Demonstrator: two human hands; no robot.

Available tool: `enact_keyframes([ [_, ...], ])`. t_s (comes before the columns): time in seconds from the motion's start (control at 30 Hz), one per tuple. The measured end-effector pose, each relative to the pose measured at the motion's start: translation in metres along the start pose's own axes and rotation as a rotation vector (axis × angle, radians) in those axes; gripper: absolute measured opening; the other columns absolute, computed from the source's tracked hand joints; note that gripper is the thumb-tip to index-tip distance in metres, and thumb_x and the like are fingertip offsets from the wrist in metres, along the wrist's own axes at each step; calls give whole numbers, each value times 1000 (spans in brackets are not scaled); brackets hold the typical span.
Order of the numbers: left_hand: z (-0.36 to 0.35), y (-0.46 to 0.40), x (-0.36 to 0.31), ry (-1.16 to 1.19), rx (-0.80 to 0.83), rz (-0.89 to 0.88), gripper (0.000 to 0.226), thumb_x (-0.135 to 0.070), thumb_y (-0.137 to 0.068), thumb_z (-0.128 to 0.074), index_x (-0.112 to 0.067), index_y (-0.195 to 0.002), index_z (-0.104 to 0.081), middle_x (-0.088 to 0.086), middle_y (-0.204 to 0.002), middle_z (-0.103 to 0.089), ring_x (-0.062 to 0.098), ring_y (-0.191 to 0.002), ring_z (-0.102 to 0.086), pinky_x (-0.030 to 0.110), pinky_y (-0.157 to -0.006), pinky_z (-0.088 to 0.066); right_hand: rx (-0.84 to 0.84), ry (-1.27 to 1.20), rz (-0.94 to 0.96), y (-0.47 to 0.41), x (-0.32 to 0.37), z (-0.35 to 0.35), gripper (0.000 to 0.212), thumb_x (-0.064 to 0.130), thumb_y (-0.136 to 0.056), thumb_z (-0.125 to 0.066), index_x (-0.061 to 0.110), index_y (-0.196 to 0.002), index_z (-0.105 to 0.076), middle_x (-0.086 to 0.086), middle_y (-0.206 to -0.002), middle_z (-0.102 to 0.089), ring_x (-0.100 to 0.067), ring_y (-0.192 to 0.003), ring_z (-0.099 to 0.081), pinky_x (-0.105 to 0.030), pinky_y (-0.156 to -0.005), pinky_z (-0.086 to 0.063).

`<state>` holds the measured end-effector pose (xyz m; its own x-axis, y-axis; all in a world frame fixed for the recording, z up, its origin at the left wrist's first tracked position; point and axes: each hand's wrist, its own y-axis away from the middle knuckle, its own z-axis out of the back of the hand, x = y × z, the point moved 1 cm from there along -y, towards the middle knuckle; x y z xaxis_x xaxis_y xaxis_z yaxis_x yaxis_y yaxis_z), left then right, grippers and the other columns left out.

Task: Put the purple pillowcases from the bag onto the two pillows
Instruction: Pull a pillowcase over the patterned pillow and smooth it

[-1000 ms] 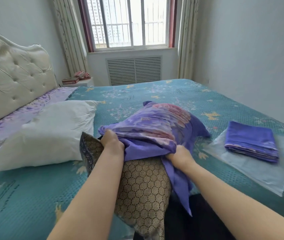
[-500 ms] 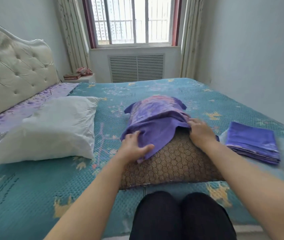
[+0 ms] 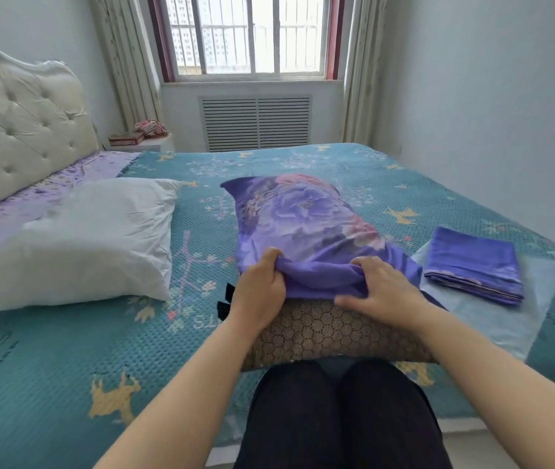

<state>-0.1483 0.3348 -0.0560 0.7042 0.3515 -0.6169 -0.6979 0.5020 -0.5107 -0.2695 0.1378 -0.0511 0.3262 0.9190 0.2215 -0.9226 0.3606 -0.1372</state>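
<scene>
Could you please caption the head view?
Both hands pull floral purple pillowcase over brown honeycomb-patterned pillow.

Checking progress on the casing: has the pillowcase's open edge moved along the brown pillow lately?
Yes. The pillowcase edge has come down the brown pillow, toward its near end.

Occupying most of the view: bed [image 3: 66, 350] under teal patterned coverlet. Standing at 9 to 10 o'clock: cream tufted headboard [image 3: 22, 130]. Admitting daylight at 12 o'clock: barred window [image 3: 252, 32] in dark red frame. Hanging at either side: pale curtains [image 3: 127, 59]. Sitting directly below the sill: white louvred radiator cover [image 3: 256, 123]. Holding books and a pink item at 11 o'clock: white nightstand [image 3: 154, 143]. Closing the room at 2 to 3 o'clock: plain pale wall [image 3: 489, 96].
</scene>
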Motion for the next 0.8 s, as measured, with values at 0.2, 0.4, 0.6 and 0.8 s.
enact_keyframes([
  [0.2, -8, 37, 33, -8, 158, 104, 21, -35, -85, -34, -22, -76, -47, -1, -68, -58, 30, -75, -59, 40, -66, -45, -364, -323, -116, 15, -18, -6, 46, 21, -73, -40, 12, -112, -63, -14, -113, -66, -33, -107, -60, -34, -86, -41],
  [0.4, -9, 54, 58, 66, -3, 315, 33, -35, -94, -43, -15, -70, -55, 15, -77, -65, 33, -76, -59, 37, -64, -36, -226, -290, -15, 48, 11, -14, 31, 44, -82, -42, 17, -79, -58, -16, -85, -70, -36, -90, -64, -41, -71, -44],
  [0.6, -9, 70, 45, 4, 8, -30, 28, -34, -73, -41, -22, -49, -33, -2, -47, -39, 13, -55, -34, 32, -51, -26, -180, -204, -176, 81, -31, -25, 15, 16, -79, -63, 22, -92, -55, -5, -90, -66, -33, -88, -61, -35, -64, -39],
  [0.8, -6, 99, 75, -271, -65, -17, 20, -23, -64, -44, -13, -74, -58, 4, -67, -58, 26, -68, -51, 35, -63, -39, -419, -230, -90, 105, -34, -45, 16, 0, -70, -60, 13, -79, -55, -2, -75, -55, -29, -73, -57, -32, -62, -37],
])
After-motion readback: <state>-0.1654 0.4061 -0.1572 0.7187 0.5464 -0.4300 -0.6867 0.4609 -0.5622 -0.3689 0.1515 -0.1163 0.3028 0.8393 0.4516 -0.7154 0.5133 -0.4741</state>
